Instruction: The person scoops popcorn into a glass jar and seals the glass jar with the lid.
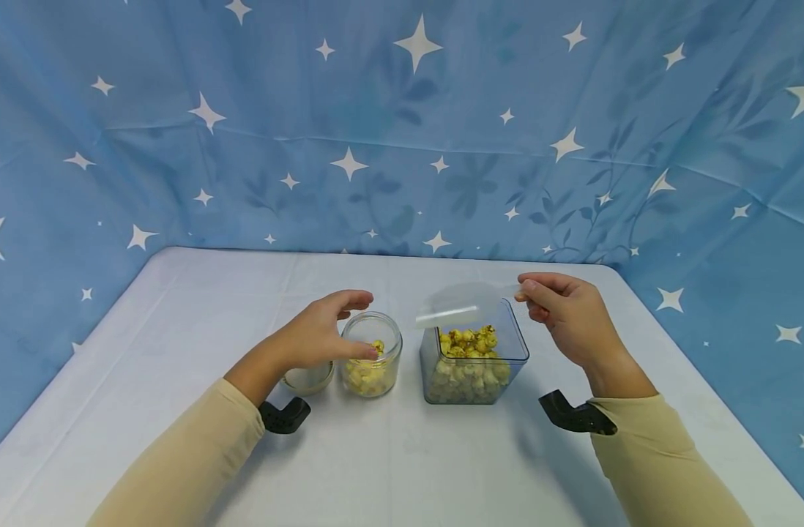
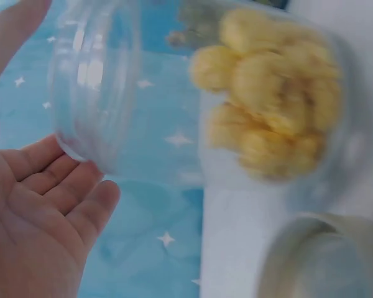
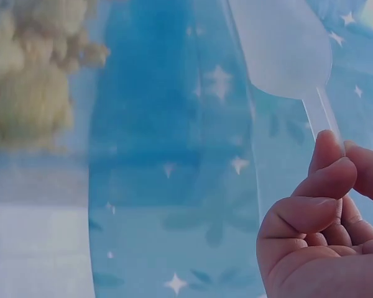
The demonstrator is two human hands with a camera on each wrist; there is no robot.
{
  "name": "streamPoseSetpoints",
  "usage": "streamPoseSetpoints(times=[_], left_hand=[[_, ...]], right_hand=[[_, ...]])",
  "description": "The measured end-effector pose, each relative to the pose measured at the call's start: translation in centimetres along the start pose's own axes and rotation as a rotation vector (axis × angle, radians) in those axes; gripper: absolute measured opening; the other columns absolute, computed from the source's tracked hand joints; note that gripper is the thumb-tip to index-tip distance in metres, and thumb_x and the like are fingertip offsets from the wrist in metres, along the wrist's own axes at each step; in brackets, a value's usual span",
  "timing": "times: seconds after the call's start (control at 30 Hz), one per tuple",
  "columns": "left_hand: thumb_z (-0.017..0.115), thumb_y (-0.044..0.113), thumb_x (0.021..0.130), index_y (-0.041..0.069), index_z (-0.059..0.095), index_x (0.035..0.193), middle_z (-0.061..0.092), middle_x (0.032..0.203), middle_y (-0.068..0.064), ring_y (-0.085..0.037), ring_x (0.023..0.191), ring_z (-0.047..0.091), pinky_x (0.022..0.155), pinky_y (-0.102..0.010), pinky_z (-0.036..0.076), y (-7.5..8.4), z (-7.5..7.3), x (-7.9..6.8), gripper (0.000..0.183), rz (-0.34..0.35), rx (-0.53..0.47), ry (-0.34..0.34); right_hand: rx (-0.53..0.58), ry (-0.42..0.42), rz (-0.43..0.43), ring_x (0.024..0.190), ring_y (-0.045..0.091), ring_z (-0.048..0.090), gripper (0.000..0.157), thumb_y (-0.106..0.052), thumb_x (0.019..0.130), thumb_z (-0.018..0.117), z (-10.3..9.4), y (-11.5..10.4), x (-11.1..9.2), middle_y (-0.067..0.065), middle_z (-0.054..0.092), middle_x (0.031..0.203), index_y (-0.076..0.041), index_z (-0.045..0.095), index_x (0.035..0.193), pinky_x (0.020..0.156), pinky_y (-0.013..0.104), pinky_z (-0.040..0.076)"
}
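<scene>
My right hand (image 1: 576, 318) pinches the thin handle of a translucent plastic scoop (image 3: 286, 49) between thumb and fingers. The scoop's bowl is above the open top of a clear rectangular container (image 1: 515, 333) holding yellow popcorn (image 1: 468, 342). Spread around a round clear jar (image 1: 393, 348), my left hand (image 1: 313, 333) has its thumb on the near side and its fingers on the far side of the rim. Firm contact cannot be told. Some popcorn (image 2: 273, 93) lies in the jar's lower part. The scoop's load, if any, is not visible.
A round, pale-rimmed, lid-like piece (image 1: 308, 379) lies left of the jar, partly beneath my left hand. Everything stands on a white-covered table (image 1: 402, 468). Behind it hangs a blue curtain (image 1: 389, 110) with white stars.
</scene>
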State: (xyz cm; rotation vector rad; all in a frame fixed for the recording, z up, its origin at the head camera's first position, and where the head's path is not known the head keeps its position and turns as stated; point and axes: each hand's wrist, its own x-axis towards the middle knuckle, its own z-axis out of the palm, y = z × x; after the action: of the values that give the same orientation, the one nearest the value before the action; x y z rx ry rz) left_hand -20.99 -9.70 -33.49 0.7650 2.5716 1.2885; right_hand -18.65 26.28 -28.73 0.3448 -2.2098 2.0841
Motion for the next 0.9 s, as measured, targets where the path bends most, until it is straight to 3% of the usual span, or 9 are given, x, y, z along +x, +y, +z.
streamPoseSetpoints(times=[0.23,0.43,0.5,0.6,0.73,0.9], left_hand=[[0.084,0.039,0.081,0.007,0.041,0.151,0.046,0.150,-0.009,-0.031,0.136,0.044,0.112,-0.044,0.037,2.3,-0.6,1.6,0.089,0.034,0.071,-0.048],[0.082,0.043,0.082,0.010,0.036,0.155,0.041,0.154,-0.005,-0.029,0.140,0.039,0.112,-0.045,0.036,4.1,-0.3,3.0,0.092,0.032,0.094,-0.104],[0.081,0.045,0.083,0.010,0.035,0.156,0.040,0.155,-0.005,-0.026,0.141,0.038,0.112,-0.045,0.036,4.6,0.1,3.5,0.092,0.039,0.105,-0.122],[0.079,0.047,0.085,0.011,0.033,0.156,0.039,0.156,-0.005,-0.023,0.142,0.037,0.112,-0.045,0.036,5.4,1.0,4.3,0.092,0.041,0.130,-0.138],[0.078,0.048,0.086,0.013,0.033,0.157,0.038,0.156,-0.005,-0.021,0.144,0.034,0.113,-0.045,0.035,6.5,2.2,5.1,0.091,0.036,0.154,-0.158],[0.076,0.049,0.087,0.014,0.032,0.157,0.032,0.160,-0.003,-0.021,0.146,0.030,0.114,-0.044,0.033,7.0,3.4,5.6,0.090,0.032,0.180,-0.191]], right_hand=[[0.022,0.025,-0.018,0.071,0.012,0.054,0.020,-0.007,0.102,0.058,-2.6,0.2,0.0,-0.002,0.069,0.085,-0.015,0.076,0.098,0.068,0.020,0.051],[-0.077,0.020,-0.010,0.071,0.013,0.051,0.023,-0.006,0.102,0.058,-4.6,0.2,0.1,-0.003,0.068,0.085,-0.019,0.077,0.097,0.064,0.019,0.047],[-0.158,0.023,-0.007,0.072,0.013,0.050,0.021,-0.007,0.102,0.059,-4.9,0.0,0.0,-0.004,0.068,0.085,-0.019,0.076,0.098,0.063,0.019,0.045],[-0.346,0.040,-0.005,0.075,0.014,0.051,0.015,-0.014,0.102,0.060,-4.9,-0.4,-0.1,-0.005,0.068,0.086,-0.009,0.073,0.106,0.065,0.020,0.045],[-0.603,0.072,0.011,0.083,0.017,0.053,0.033,-0.026,0.103,0.059,-4.2,-1.1,-0.3,-0.004,0.068,0.090,0.003,0.067,0.116,0.069,0.018,0.048],[-0.757,0.079,-0.010,0.087,0.018,0.057,0.034,-0.031,0.103,0.059,-3.4,-1.9,-0.3,0.004,0.072,0.094,-0.001,0.070,0.114,0.069,0.019,0.050]])
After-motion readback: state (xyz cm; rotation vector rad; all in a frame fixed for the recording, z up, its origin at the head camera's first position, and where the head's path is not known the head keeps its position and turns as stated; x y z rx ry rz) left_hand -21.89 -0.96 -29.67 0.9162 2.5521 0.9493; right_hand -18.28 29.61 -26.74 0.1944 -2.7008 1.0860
